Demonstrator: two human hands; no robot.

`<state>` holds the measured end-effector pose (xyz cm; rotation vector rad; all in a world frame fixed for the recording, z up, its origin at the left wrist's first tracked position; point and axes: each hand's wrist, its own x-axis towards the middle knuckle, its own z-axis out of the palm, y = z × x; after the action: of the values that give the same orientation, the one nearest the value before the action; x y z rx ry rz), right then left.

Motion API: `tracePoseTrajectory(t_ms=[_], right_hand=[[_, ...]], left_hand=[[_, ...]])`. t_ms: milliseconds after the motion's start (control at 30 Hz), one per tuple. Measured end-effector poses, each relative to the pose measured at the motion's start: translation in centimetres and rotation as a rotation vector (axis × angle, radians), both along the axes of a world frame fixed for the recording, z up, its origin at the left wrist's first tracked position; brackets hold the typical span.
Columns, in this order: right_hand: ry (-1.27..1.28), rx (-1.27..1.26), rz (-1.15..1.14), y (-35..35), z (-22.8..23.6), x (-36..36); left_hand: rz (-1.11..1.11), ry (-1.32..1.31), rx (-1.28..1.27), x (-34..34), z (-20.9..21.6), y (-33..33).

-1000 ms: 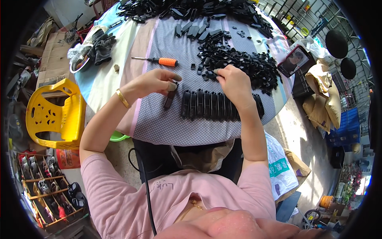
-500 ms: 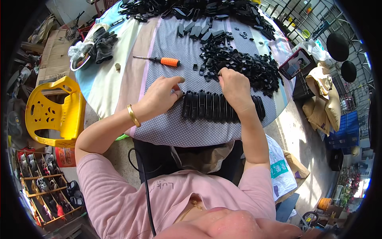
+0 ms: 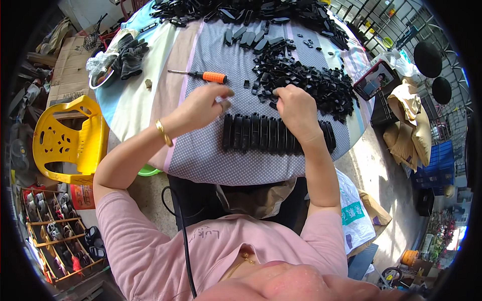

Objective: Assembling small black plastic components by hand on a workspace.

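A row of long black plastic parts point(image 3: 246, 133) lies side by side near the front of the cloth-covered table point(image 3: 201, 160). Just beyond its left end, my left hand point(image 3: 203, 106) hovers with thumb and fingers apart and nothing visible between them. My right hand point(image 3: 297, 111) reaches over the row, thumb and fingertips pinched at the near-left edge of a heap of small black pieces point(image 3: 321, 83). Whatever the pinch holds is too small to make out. An orange-handled screwdriver point(image 3: 213, 77) lies beyond my left hand, its shaft pointing left.
More black parts point(image 3: 236, 14) are piled along the table's far edge. Dark gloves point(image 3: 131, 57) lie at the far left. A phone point(image 3: 374, 81) leans at the right edge. A yellow plastic chair point(image 3: 70, 143) stands left of the table.
My left hand has moved away from the row, farther up the table. The row's visible left end now reaches farther left. My right hand stays pinched, almost in place.
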<state>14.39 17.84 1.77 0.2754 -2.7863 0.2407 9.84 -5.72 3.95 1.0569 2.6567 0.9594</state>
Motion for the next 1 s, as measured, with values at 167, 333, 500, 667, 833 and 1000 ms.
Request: tracePoseTrajectory(t_ms=[167, 333, 500, 667, 833, 1000], right_hand=[[0.227, -0.356, 0.101, -0.2, 0.2, -0.4], [0.306, -0.529, 0.107, -0.4, 1.0, -0.1], [0.325, -0.665, 0.131, -0.3, 1.2, -0.3], [0.311, -0.697, 0.161, 1.1, 0.7, -0.8], [0.251, -0.712, 0.154, 1.0, 1.2, -0.2], [0.229, -0.523, 0.159, 1.1, 0.7, -0.4]], left_hand=[[0.011, 0.219, -0.026, -8.4, 0.5, 4.1], [-0.081, 0.499, 0.0, -15.6, -2.3, 13.0], [0.159, 0.392, -0.243, -17.3, -3.2, 17.8], [0.099, 0.398, -0.168, -17.6, -4.1, 17.1], [-0.104, 0.45, 0.081, -15.2, -2.7, 13.5], [-0.024, 0.433, 0.258, -11.5, -2.1, 11.1]])
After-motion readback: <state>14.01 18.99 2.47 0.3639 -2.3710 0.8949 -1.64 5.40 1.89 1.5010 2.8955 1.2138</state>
